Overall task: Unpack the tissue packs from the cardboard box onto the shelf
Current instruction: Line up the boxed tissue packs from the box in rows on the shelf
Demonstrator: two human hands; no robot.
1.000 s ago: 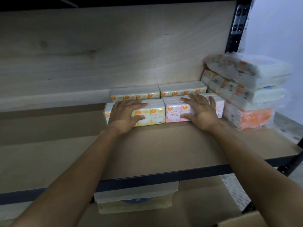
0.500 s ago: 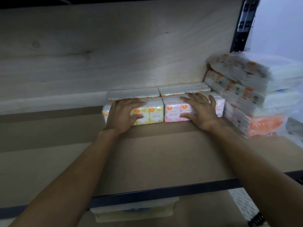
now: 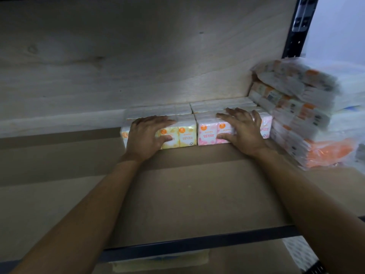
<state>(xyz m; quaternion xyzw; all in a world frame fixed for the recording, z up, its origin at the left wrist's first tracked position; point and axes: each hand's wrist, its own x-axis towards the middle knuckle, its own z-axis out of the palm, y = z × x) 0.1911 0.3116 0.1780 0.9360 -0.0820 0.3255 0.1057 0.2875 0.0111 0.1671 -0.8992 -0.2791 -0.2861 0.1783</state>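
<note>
Pressing down on the front row of tissue packs, both hands lie flat with fingers nearly straight and spread, gripping nothing. The left hand covers the yellow multipack, its fingers across the top and its thumb against the printed front face. The right hand rests the same way on the pink rose-scented multipack, thumb low on the front. The two multipacks touch each other in the gap between the hands.

Just beyond the fingertips, a second row of pale packs stands behind the first, against the wooden back panel. Beside the right hand, on its outer side, a tall stack of plastic-wrapped tissue bundles leans a little, touching the pink multipack; its lowest bundle shows orange.

Under the wrists and forearms spreads the brown shelf board, which carries all the packs. Nearer the elbows runs its dark metal front rail. Below that rail a pale wrapped package shows, too blurred to name. Above the stack rises a black slotted upright.
</note>
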